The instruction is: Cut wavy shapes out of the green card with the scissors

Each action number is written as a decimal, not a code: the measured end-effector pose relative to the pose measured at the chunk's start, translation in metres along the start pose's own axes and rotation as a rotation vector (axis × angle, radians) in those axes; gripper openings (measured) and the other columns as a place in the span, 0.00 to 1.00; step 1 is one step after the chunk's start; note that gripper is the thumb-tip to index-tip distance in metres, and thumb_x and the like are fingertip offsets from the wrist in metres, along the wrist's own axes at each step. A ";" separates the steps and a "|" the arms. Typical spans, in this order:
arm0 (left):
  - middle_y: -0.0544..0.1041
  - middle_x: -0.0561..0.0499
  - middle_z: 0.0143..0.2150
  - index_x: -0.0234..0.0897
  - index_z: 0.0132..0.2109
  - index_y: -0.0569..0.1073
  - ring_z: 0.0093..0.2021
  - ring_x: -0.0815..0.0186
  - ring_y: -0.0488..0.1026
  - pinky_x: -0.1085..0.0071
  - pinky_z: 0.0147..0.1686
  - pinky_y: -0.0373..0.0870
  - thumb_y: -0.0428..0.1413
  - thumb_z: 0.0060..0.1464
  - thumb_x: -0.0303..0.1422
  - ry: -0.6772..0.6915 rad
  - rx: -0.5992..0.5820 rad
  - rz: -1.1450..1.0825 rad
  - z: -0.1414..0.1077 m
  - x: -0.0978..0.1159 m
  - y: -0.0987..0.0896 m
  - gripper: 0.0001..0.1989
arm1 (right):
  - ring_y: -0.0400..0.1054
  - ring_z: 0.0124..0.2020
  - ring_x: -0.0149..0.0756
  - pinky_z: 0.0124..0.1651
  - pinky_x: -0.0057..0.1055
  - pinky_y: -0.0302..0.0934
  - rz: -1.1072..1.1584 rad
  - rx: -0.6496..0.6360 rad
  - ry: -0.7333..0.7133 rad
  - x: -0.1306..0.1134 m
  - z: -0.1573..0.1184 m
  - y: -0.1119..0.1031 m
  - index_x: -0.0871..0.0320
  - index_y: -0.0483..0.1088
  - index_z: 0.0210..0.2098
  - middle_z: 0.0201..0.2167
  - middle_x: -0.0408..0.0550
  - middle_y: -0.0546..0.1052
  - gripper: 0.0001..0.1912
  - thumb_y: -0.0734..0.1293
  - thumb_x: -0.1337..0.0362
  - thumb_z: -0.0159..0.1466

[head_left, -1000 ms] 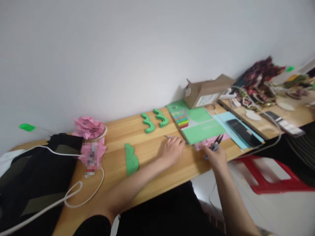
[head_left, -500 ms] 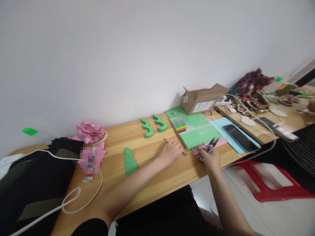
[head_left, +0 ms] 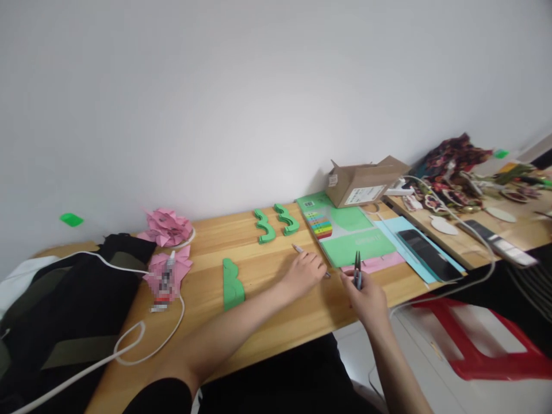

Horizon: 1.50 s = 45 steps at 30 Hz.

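Observation:
My left hand (head_left: 304,271) rests on the wooden table with its fingers bent and close together over a slim pen (head_left: 296,248); the pen's ends stick out on both sides, its middle is hidden. In my right hand (head_left: 367,298), near the table's front edge, is a small pair of scissors (head_left: 357,265) with blue handles. Its dark blades point up and away from me, nearly together. Just beyond the scissors, a pink paper sheet (head_left: 383,262) sticks out from under a green folder (head_left: 360,250) with a coloured-stripe picture.
Green scalloped paper pieces (head_left: 233,287) lie left of my hands, with curved green cutouts (head_left: 264,227) farther back. Pink paper flowers (head_left: 168,227) and a white cable (head_left: 183,316) are at left. A cardboard box (head_left: 366,181) and a phone (head_left: 426,250) on blue paper are at right.
The scissors have swung from pointing right to pointing away from me, and their spread blades have come nearly together. My left hand stays over the pen. The view has shifted slightly.

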<state>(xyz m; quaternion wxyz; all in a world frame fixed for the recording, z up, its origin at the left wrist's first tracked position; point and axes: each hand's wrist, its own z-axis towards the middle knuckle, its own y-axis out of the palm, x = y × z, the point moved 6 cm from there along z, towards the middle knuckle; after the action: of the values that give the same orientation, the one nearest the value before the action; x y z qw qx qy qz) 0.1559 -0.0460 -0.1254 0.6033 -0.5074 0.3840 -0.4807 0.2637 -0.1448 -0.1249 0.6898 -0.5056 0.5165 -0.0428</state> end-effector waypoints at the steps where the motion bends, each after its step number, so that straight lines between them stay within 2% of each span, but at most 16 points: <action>1: 0.76 0.44 0.40 0.33 0.42 0.73 0.45 0.60 0.71 0.63 0.46 0.66 0.46 0.63 0.26 -0.015 0.007 0.000 -0.002 -0.001 -0.003 0.10 | 0.71 0.21 0.43 0.27 0.31 0.59 -0.040 -0.031 -0.015 -0.007 0.001 0.004 0.57 0.72 0.33 0.15 0.44 0.72 0.16 0.62 0.52 0.57; 4: 0.76 0.43 0.42 0.33 0.42 0.73 0.47 0.59 0.71 0.63 0.48 0.66 0.45 0.63 0.24 -0.073 0.011 -0.018 -0.018 -0.006 -0.012 0.11 | 0.75 0.30 0.45 0.30 0.31 0.59 -0.175 -0.115 -0.060 -0.025 0.003 0.016 0.59 0.73 0.38 0.25 0.51 0.79 0.16 0.61 0.55 0.60; 8: 0.77 0.45 0.41 0.35 0.36 0.75 0.45 0.59 0.72 0.63 0.46 0.67 0.50 0.60 0.26 -0.200 -0.011 -0.076 -0.067 -0.023 -0.028 0.09 | 0.75 0.38 0.51 0.33 0.34 0.59 -0.375 -0.232 -0.093 -0.045 -0.001 0.028 0.60 0.73 0.37 0.34 0.61 0.80 0.13 0.62 0.58 0.62; 10: 0.77 0.45 0.41 0.36 0.35 0.75 0.44 0.58 0.72 0.62 0.46 0.68 0.50 0.60 0.28 -0.314 -0.007 -0.105 -0.097 -0.042 -0.038 0.09 | 0.75 0.38 0.53 0.34 0.35 0.59 -0.458 -0.282 -0.097 -0.055 -0.002 0.033 0.61 0.73 0.38 0.35 0.63 0.80 0.12 0.62 0.60 0.62; 15: 0.77 0.42 0.44 0.35 0.40 0.75 0.46 0.55 0.73 0.56 0.48 0.69 0.48 0.58 0.28 -0.687 0.056 -0.157 -0.164 -0.107 -0.052 0.11 | 0.75 0.40 0.53 0.36 0.37 0.62 -0.615 -0.360 -0.109 -0.078 0.008 0.051 0.63 0.73 0.42 0.38 0.65 0.80 0.13 0.61 0.63 0.63; 18: 0.76 0.39 0.45 0.33 0.44 0.74 0.48 0.52 0.72 0.53 0.51 0.68 0.50 0.58 0.31 -0.851 0.076 -0.185 -0.188 -0.136 -0.051 0.12 | 0.75 0.40 0.53 0.37 0.38 0.62 -0.686 -0.382 -0.133 -0.084 0.019 0.060 0.64 0.74 0.42 0.38 0.67 0.79 0.13 0.61 0.67 0.62; 20: 0.76 0.41 0.47 0.34 0.46 0.73 0.50 0.55 0.72 0.56 0.53 0.68 0.51 0.58 0.31 -0.914 0.074 -0.215 -0.197 -0.146 -0.048 0.12 | 0.76 0.38 0.52 0.37 0.38 0.62 -0.718 -0.393 -0.149 -0.085 0.027 0.063 0.62 0.75 0.39 0.36 0.65 0.80 0.11 0.61 0.67 0.61; 22: 0.76 0.44 0.49 0.35 0.48 0.72 0.52 0.58 0.71 0.60 0.55 0.67 0.51 0.58 0.31 -0.945 0.061 -0.247 -0.202 -0.150 -0.045 0.12 | 0.75 0.36 0.51 0.35 0.37 0.62 -0.733 -0.411 -0.161 -0.083 0.034 0.065 0.58 0.76 0.36 0.34 0.62 0.80 0.10 0.63 0.65 0.61; 26: 0.74 0.44 0.52 0.36 0.51 0.71 0.54 0.60 0.70 0.61 0.56 0.66 0.55 0.56 0.31 -0.940 -0.029 -0.326 -0.203 -0.154 -0.042 0.15 | 0.74 0.35 0.53 0.34 0.39 0.60 -0.768 -0.412 -0.111 -0.075 0.047 0.062 0.63 0.76 0.36 0.34 0.66 0.78 0.14 0.61 0.61 0.63; 30: 0.71 0.43 0.53 0.36 0.53 0.70 0.56 0.55 0.68 0.60 0.56 0.66 0.66 0.44 0.34 -0.875 -0.195 -0.396 -0.190 -0.159 -0.042 0.27 | 0.74 0.34 0.53 0.33 0.39 0.58 -0.761 -0.409 -0.041 -0.072 0.050 0.060 0.65 0.75 0.37 0.30 0.66 0.77 0.20 0.61 0.54 0.63; 33: 0.69 0.42 0.53 0.36 0.52 0.70 0.55 0.51 0.68 0.59 0.52 0.67 0.70 0.36 0.35 -0.830 -0.302 -0.390 -0.178 -0.163 -0.045 0.34 | 0.74 0.34 0.53 0.31 0.37 0.58 -0.752 -0.356 -0.080 -0.077 0.045 0.058 0.63 0.72 0.42 0.32 0.66 0.78 0.21 0.60 0.51 0.64; 36: 0.69 0.45 0.48 0.38 0.47 0.71 0.52 0.52 0.69 0.60 0.49 0.67 0.71 0.32 0.34 -0.793 -0.365 -0.347 -0.169 -0.163 -0.046 0.32 | 0.75 0.33 0.54 0.29 0.36 0.59 -0.775 -0.415 -0.153 -0.076 0.036 0.068 0.60 0.72 0.38 0.31 0.63 0.80 0.17 0.61 0.52 0.63; 39: 0.70 0.47 0.44 0.38 0.43 0.71 0.49 0.53 0.69 0.62 0.46 0.67 0.71 0.30 0.35 -0.770 -0.400 -0.326 -0.164 -0.164 -0.043 0.30 | 0.76 0.33 0.56 0.29 0.37 0.60 -0.767 -0.461 -0.162 -0.069 0.030 0.078 0.60 0.72 0.38 0.30 0.63 0.80 0.18 0.60 0.52 0.64; 42: 0.70 0.48 0.44 0.38 0.41 0.70 0.46 0.56 0.70 0.65 0.42 0.67 0.70 0.33 0.35 -0.791 -0.418 -0.346 -0.165 -0.167 -0.041 0.25 | 0.77 0.32 0.55 0.28 0.37 0.61 -0.758 -0.453 -0.168 -0.065 0.026 0.082 0.60 0.71 0.39 0.29 0.63 0.81 0.20 0.60 0.50 0.64; 45: 0.73 0.51 0.39 0.37 0.38 0.69 0.39 0.62 0.71 0.69 0.36 0.66 0.66 0.39 0.33 -0.824 -0.423 -0.406 -0.168 -0.171 -0.039 0.18 | 0.77 0.32 0.55 0.28 0.37 0.61 -0.773 -0.441 -0.195 -0.066 0.021 0.080 0.61 0.71 0.41 0.28 0.62 0.81 0.20 0.62 0.49 0.63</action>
<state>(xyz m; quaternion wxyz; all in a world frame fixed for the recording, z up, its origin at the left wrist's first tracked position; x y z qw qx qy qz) -0.0523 0.0777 -0.1234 0.4831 -0.8306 0.0965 -0.2598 0.2117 -0.0543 -0.1412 0.5442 -0.7979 0.2193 -0.1384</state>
